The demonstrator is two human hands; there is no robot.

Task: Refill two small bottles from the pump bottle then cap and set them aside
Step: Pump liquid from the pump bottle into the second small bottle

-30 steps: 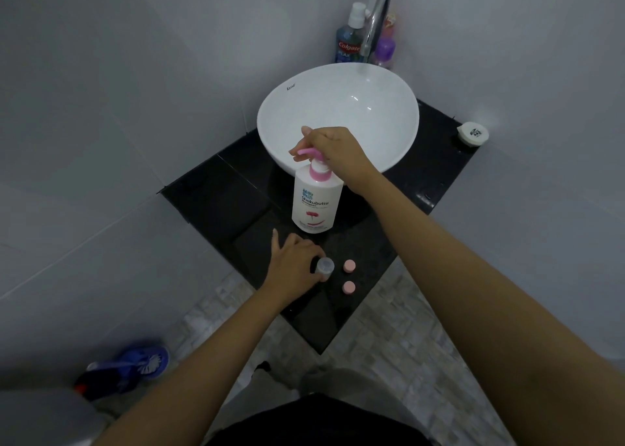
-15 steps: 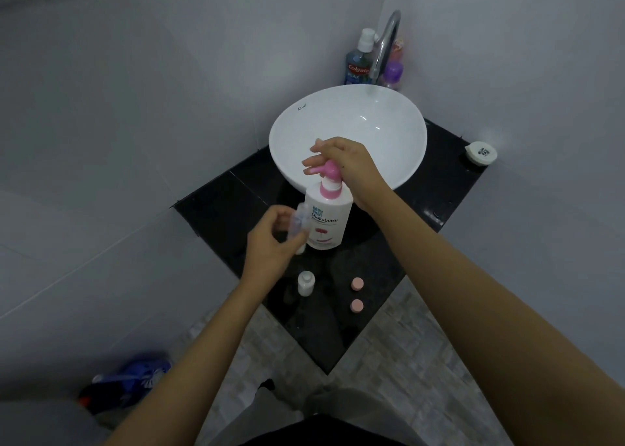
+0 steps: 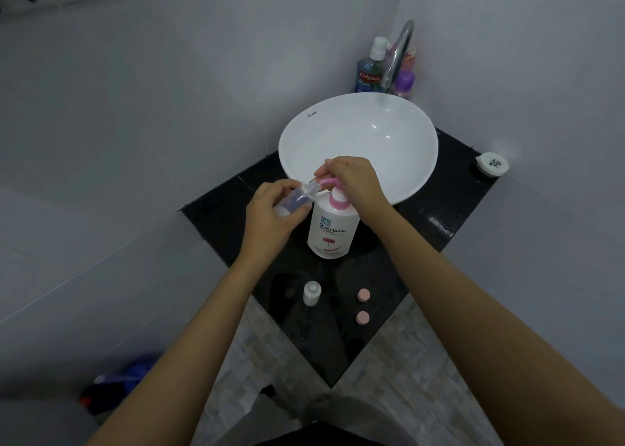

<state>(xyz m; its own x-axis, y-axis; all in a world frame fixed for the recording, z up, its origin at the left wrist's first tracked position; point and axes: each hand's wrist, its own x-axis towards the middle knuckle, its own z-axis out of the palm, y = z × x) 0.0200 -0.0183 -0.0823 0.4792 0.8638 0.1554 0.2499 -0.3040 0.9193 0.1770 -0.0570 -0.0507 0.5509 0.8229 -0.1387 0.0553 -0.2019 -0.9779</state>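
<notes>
If the left hand (image 3: 270, 219), gripping the tilted small bottle (image 3: 297, 197), slips off the spout, soap spills; right hand (image 3: 355, 178) curls over the pump (image 3: 333, 192).

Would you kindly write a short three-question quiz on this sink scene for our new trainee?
1. True or false: the left hand holds a small clear bottle tilted with its mouth at the spout of the pump bottle.
2. How many loose pink caps lie on the black counter?
A. one
B. two
C. four
3. Fill in: the right hand rests on the pump ____.

Key
1. True.
2. B; the other cap lies just nearer the viewer.
3. Head; whether it is being pressed down cannot be told.
</notes>
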